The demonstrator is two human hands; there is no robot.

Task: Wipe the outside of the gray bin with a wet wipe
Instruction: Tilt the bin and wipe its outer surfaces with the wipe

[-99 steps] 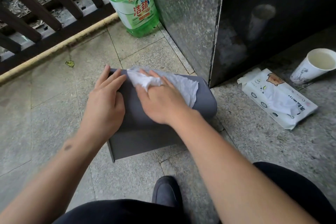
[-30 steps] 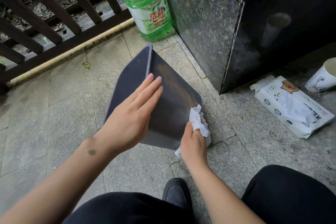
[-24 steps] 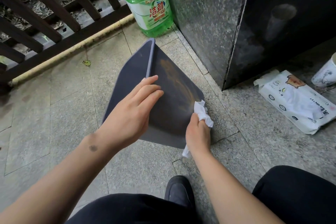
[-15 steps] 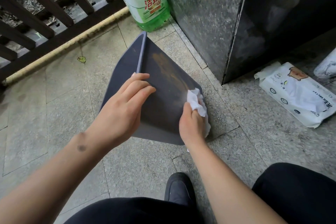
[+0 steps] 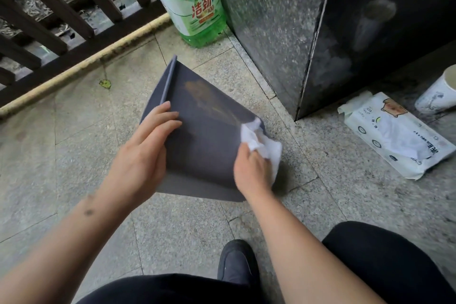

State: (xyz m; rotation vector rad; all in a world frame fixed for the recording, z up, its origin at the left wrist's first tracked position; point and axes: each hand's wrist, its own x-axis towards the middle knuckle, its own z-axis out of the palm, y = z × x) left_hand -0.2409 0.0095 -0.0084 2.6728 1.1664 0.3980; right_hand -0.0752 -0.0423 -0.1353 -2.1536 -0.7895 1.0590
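The gray bin point(image 5: 204, 145) lies tipped on the tiled floor, one flat side facing up with a brownish smear across its upper part. My left hand point(image 5: 145, 155) rests flat on the bin's left edge, fingers spread over that edge. My right hand point(image 5: 251, 170) is closed around a crumpled white wet wipe point(image 5: 261, 140), which presses against the bin's right corner near the lower end of the smear.
A green detergent bottle point(image 5: 192, 0) stands beyond the bin beside a dark stone pillar point(image 5: 276, 27). A wet-wipe pack point(image 5: 394, 136) and a paper cup point(image 5: 439, 91) lie at the right. A dark railing point(image 5: 61, 22) runs along the left. My shoe point(image 5: 237, 264) is below the bin.
The bin was turned from lying under both palms to a smeared side facing up. Over the last second my right hand with the wipe slid up along the bin's right edge.
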